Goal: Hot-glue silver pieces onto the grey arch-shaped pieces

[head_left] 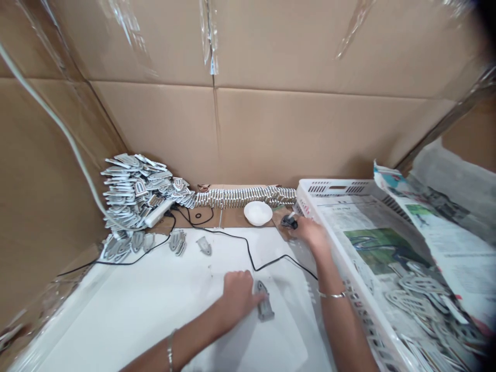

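Note:
A flat grey arch-shaped piece (265,306) lies on the white tabletop, pinned by the thumb of my left hand (239,295). The other fingers of that hand are curled into a fist. Close to the crate's left wall, my right hand (310,232) is closed around a small dark object (288,222) with a pale tip; its exact kind is unclear. Just left of it stands a white bowl (258,213). A single similar grey piece (203,246) and a small cluster of pieces (177,242) lie farther left.
A tall heap of grey pieces (135,186) fills the back left, and a long row of pieces (244,196) lines the cardboard wall (271,134). A black cable (250,253) crosses the table. At right, a white crate (341,268) holds newspaper and more pieces.

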Demonstrator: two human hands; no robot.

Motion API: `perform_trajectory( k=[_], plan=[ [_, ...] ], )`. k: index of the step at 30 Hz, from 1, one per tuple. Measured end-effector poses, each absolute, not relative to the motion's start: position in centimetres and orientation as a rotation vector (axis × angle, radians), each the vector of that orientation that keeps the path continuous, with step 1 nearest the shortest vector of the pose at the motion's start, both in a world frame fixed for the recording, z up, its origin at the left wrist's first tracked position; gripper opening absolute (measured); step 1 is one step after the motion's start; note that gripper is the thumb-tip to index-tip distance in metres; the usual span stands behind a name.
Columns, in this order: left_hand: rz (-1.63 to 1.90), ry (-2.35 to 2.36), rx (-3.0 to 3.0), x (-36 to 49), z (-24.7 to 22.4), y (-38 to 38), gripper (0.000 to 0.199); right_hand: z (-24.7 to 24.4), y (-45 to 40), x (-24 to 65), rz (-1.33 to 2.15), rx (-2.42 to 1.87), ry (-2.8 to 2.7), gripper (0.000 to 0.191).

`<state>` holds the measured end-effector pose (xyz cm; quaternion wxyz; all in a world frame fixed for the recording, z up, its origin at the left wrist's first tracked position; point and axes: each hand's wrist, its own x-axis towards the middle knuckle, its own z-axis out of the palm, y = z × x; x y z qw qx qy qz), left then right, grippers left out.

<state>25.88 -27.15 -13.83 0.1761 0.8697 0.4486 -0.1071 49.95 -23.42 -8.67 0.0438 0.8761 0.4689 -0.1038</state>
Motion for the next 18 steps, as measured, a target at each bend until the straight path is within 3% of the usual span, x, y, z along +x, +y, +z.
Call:
perform_trajectory(
  k=[6, 11, 18],
  plan=[
    [-0.319, 1.129, 2.386, 28.1, -15.5, -28.5, 0.043, -7.8, -24.3, 49.8, -0.217, 2.724, 1.523, 0.043],
    [-0.252, 0.917, 2.278, 25.7, -15.1, -25.0, 0.013, -5.8, -25.1, 48.5, -0.143, 2.804, 1.999, 0.034],
    [0.565, 0.726, 1.614, 25.0, -8.5, -16.2, 0.038, -5.1, -25.3, 47.0, 0.088, 2.797, 2.635, 0.019]
  ],
)
